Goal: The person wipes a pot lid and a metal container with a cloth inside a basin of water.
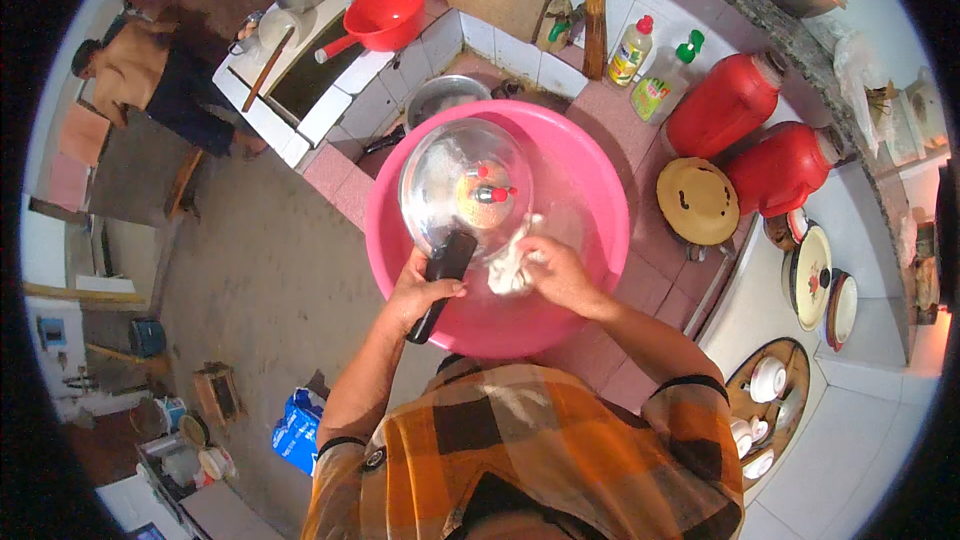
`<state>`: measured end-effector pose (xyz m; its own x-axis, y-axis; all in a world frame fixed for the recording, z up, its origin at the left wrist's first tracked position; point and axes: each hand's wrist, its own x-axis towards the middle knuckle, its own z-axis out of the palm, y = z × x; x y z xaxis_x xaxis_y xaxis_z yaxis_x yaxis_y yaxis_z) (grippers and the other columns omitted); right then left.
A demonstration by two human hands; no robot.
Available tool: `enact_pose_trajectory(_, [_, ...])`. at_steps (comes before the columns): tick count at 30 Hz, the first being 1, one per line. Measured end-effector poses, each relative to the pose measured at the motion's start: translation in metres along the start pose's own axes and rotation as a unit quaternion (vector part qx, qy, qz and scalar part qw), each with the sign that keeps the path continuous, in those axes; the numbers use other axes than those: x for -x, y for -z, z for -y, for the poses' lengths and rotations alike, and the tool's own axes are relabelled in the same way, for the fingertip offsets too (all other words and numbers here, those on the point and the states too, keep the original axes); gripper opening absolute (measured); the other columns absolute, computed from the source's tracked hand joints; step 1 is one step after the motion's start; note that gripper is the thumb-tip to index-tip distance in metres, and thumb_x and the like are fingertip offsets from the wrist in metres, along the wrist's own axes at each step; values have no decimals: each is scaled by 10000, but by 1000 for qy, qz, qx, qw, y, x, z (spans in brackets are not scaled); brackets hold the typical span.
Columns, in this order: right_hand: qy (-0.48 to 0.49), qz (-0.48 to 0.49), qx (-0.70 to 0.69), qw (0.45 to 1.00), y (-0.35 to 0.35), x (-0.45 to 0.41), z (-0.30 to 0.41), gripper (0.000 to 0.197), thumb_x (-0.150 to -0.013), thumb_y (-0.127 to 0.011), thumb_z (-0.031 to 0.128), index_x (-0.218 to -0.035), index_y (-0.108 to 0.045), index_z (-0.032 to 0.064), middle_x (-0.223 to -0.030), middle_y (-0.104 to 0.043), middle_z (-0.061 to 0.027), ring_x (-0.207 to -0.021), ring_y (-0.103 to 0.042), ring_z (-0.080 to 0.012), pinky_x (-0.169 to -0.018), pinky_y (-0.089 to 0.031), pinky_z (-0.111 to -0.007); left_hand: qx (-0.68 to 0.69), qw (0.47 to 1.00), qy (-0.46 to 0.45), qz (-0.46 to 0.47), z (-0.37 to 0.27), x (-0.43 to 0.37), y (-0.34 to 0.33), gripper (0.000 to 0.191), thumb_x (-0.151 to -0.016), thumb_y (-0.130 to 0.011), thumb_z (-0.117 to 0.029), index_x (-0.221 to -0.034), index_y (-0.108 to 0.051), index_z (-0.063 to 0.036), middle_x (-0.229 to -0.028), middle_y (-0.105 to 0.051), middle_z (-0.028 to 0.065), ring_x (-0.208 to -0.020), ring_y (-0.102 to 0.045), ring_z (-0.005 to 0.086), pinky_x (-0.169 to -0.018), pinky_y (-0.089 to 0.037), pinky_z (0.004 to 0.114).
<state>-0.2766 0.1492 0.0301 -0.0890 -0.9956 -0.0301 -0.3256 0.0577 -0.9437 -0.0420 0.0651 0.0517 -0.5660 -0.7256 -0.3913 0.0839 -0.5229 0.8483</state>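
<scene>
My left hand (420,286) grips the black handle (444,281) of a shiny metal pressure cooker lid (435,172). The lid is tilted over a large pink plastic basin (600,172), its red-capped valve (495,195) facing up. A wet white cloth (511,270) is bunched in the fingers of my right hand (559,270), just below the lid's lower right rim. Whether the cloth touches the lid I cannot tell. Hazy water (559,221) seems to lie in the basin beneath.
A metal pot (450,94) stands behind the basin. Dish soap bottles (631,51), two red thermos flasks (724,105) and a yellowish enamel lid (697,200) are to the right. A red ladle-like scoop (386,15) rests on the tiled ledge. Another person (142,75) is far left.
</scene>
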Motion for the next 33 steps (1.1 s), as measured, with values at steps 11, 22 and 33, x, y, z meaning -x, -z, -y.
enact_pose_trajectory(11, [-25, -200, -128, 971, 26, -65, 42, 649, -813, -648, 63, -1357, -296, 55, -1253, -475, -98, -1085, -498, -172, -907, -425, -356, -26, 995, -50, 76, -43, -2, 11, 836, -585, -683, 63, -1331, -345, -104, -1127, -547, 108, -820, -622, 224, -707, -541, 344])
enact_pose_trajectory(22, [51, -168, -121, 977, 55, -54, 60, 477, -799, -629, 10, -1249, -473, 48, -1105, -564, -80, -940, -555, -151, -811, -472, -286, 39, 982, -21, 185, -65, -6, 19, 826, -599, -681, 46, -1341, -347, -92, -1144, -552, 122, -844, -629, 238, -725, -552, 341])
enact_pose_trajectory(33, [67, -192, -102, 974, 41, -25, 63, 506, -815, -596, -16, -1288, -423, 34, -1206, -511, -86, -1073, -523, -156, -885, -442, -284, -66, 981, -76, 164, -81, 3, 3, 819, -597, -702, 36, -1331, -358, -81, -1136, -549, 70, -875, -584, 148, -688, -499, 259])
